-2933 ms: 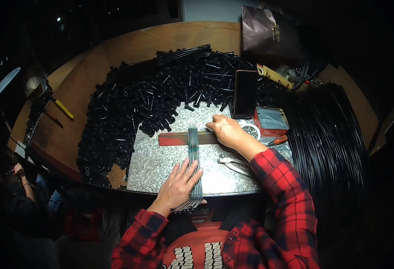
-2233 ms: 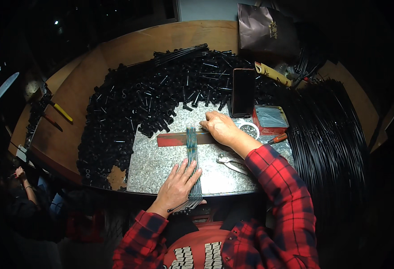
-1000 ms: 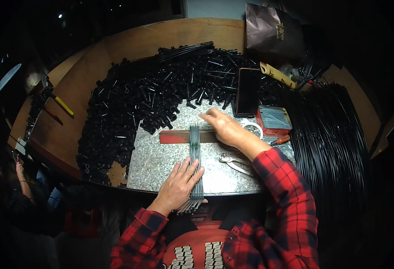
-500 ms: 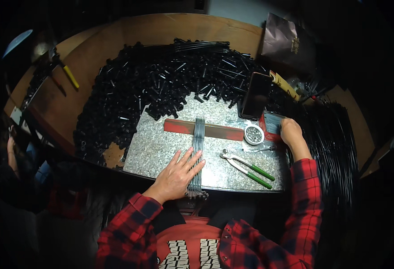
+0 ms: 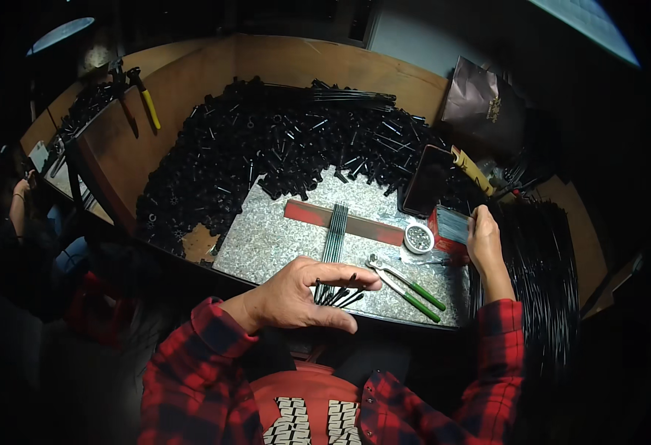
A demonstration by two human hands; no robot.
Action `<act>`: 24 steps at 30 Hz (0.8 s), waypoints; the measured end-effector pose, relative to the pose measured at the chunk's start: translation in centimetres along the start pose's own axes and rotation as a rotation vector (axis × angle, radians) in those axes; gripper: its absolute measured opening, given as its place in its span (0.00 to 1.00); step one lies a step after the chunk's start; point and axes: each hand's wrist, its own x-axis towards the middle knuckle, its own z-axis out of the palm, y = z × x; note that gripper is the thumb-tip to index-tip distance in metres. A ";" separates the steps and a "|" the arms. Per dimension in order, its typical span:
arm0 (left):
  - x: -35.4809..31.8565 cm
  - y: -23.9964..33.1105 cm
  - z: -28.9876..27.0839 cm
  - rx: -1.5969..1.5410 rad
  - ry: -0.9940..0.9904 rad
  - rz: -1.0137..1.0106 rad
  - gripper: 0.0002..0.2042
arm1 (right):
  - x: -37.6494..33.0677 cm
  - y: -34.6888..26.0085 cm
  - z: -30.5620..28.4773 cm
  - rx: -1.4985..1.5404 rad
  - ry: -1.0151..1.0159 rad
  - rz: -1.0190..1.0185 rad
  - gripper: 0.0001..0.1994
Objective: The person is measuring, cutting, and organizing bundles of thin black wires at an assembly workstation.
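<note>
A row of thin dark rods (image 5: 334, 236) lies across a red-and-brown bar (image 5: 374, 229) on the speckled worktop (image 5: 255, 241). Around the rods' near ends (image 5: 335, 295) curves my left hand (image 5: 296, 294), fingers stretched and thumb apart, without closing on them. My right hand (image 5: 483, 241) is at the right side of a red box (image 5: 451, 248) filled with thin grey pieces; its fingers are bent together, and what they pinch, if anything, is hidden. Between the hands lie green-handled pincers (image 5: 407, 288). A white cup (image 5: 419, 238) of small metal bits stands beside the box.
A large heap of black tube-like parts (image 5: 266, 141) covers the back and left of the bench. Behind the box leans a phone (image 5: 427, 180). Long black rods (image 5: 540, 274) hang at the right. A wooden wall (image 5: 325, 63) borders the bench; another person sits far left.
My left hand has risen from lying flat on the rods and now curves around their near ends, thumb apart. My right hand stays at the red box. The whole view has shifted slightly.
</note>
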 end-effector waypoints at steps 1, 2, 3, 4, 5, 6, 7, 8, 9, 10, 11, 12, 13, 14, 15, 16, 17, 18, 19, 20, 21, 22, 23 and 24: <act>0.3 0.5 0.1 -0.008 -0.013 0.027 0.26 | 0.1 -1.6 -1.1 0.072 0.043 -0.029 0.06; 0.6 1.2 0.4 0.018 0.045 0.061 0.18 | 0.3 -3.9 -1.8 0.149 0.038 -0.032 0.06; 0.5 1.0 0.5 0.016 0.044 0.061 0.18 | 0.3 -5.8 -2.6 0.212 0.044 -0.080 0.05; 0.4 0.7 0.6 0.064 0.070 0.084 0.17 | 0.1 -7.4 -3.1 0.250 0.031 -0.124 0.05; 0.4 0.5 0.7 0.107 0.091 0.110 0.16 | -0.1 -8.9 -3.9 0.282 0.018 -0.165 0.06; 0.2 0.6 0.9 0.154 0.139 0.125 0.13 | -0.1 -11.2 -4.7 0.319 -0.004 -0.236 0.08; 0.5 0.6 1.2 0.141 0.128 0.135 0.13 | -0.5 -13.1 -6.5 0.328 -0.016 -0.292 0.09; 0.8 0.7 1.5 0.194 0.157 0.162 0.12 | -1.2 -14.2 -7.5 0.385 -0.042 -0.327 0.12; 0.8 0.8 1.5 0.254 0.195 0.179 0.11 | -1.5 -15.3 -8.3 0.359 -0.074 -0.422 0.14; 0.8 0.9 1.5 0.255 0.195 0.178 0.11 | -2.1 -16.1 -8.7 0.375 -0.085 -0.460 0.15; 0.7 1.2 1.3 0.260 0.205 0.193 0.11 | -2.7 -17.0 -8.9 0.394 -0.097 -0.502 0.16; 0.6 1.4 1.1 0.265 0.215 0.207 0.11 | -2.9 -17.9 -9.6 0.401 -0.132 -0.528 0.16; 0.3 1.5 0.8 0.269 0.219 0.203 0.11 | -3.0 -18.7 -10.2 0.407 -0.168 -0.555 0.17; 0.2 1.3 0.6 0.280 0.210 0.199 0.11 | -3.1 -19.0 -10.5 0.427 -0.166 -0.587 0.17; 0.2 1.1 0.4 0.292 0.203 0.196 0.11 | -3.2 -19.1 -10.7 0.422 -0.168 -0.585 0.17; 0.2 1.1 0.2 0.315 0.200 0.194 0.11 | -3.4 -19.3 -10.8 0.417 -0.166 -0.589 0.17; 0.1 1.3 0.1 0.316 0.205 0.194 0.11 | -3.5 -19.4 -10.9 0.416 -0.164 -0.599 0.17; 0.0 1.5 0.1 0.287 0.189 0.150 0.12 | -3.6 -19.5 -11.0 0.417 -0.166 -0.602 0.17; -0.1 1.5 0.0 0.258 0.173 0.107 0.13 | -3.6 -19.6 -11.1 0.399 -0.161 -0.598 0.16; -0.1 1.6 0.1 0.259 0.177 0.108 0.13 | -3.7 -19.6 -11.3 0.381 -0.155 -0.595 0.16; 0.0 1.7 0.2 0.187 0.147 0.118 0.13 | -3.8 -19.7 -11.4 0.380 -0.156 -0.599 0.16; 0.0 1.7 0.3 0.115 0.116 0.127 0.14 | -3.8 -19.6 -11.5 0.387 -0.144 -0.599 0.16; 0.0 1.7 0.3 0.112 0.115 0.127 0.14 | -4.0 -19.6 -11.6 0.391 -0.134 -0.594 0.15; 0.0 1.7 0.3 0.092 0.063 0.123 0.14 | -4.0 -19.5 -11.6 0.391 -0.136 -0.591 0.15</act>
